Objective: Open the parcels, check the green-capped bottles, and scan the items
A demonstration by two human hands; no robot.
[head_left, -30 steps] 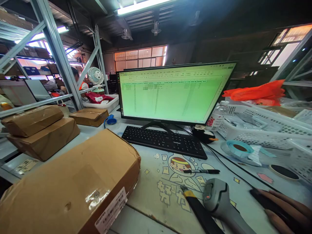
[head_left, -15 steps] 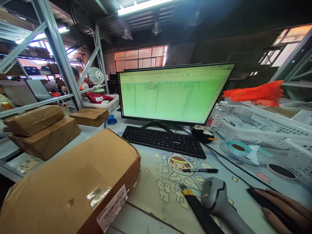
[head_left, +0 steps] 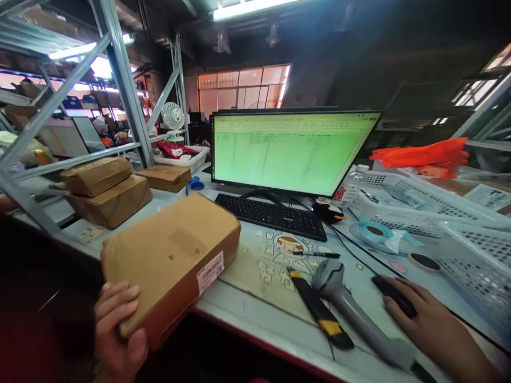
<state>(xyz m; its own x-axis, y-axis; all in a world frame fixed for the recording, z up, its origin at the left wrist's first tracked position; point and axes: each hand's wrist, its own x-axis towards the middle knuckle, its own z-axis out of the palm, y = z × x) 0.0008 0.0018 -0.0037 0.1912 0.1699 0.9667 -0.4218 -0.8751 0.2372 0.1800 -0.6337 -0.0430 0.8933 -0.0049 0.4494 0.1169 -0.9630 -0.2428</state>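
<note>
A large taped cardboard box (head_left: pixel 171 250) with a white barcode label (head_left: pixel 210 272) rests partly on the desk, its near end jutting past the front edge. My left hand (head_left: pixel 120 319) grips the near left corner, fingers over the top and thumb on the side. At the right, my right hand (head_left: pixel 427 314) lies over a black computer mouse (head_left: pixel 393 295), fingers curved round it. Between the hands lie a grey barcode scanner (head_left: pixel 351 308) and a black and yellow utility knife (head_left: pixel 319 308). A black marker (head_left: pixel 317 255) lies beyond them.
A monitor (head_left: pixel 287 154) showing a green spreadsheet stands behind a black keyboard (head_left: pixel 275 217). Smaller cartons (head_left: pixel 112 199) sit at the left by a metal rack (head_left: pixel 123 80). White plastic baskets (head_left: pixel 419 215) and a roll of blue-backed labels (head_left: pixel 375 231) are at the right.
The view has shifted back, so the box looks smaller and more of the desk's front edge shows. My left hand has come into view on the box; my right hand stays on the mouse.
</note>
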